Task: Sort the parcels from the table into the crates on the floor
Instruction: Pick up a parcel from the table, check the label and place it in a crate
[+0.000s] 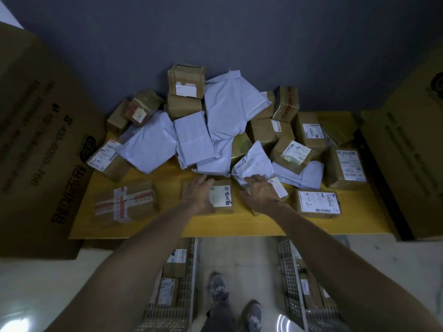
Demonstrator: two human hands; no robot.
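Resting spread on small labelled box (221, 196), left hand (200, 195); right hand (260, 191) spread, touching white mailer (254, 165)

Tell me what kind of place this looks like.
Probably a parcel sorting room: a yellow table heaped with labelled boxes and white mailer bags, wire crates holding parcels on the floor, big cartons alongside.

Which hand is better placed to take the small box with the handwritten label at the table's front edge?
The left hand. It already lies on the small box, fingers spread over its left part. The right hand reaches past it toward the crumpled white bag and another labelled parcel.
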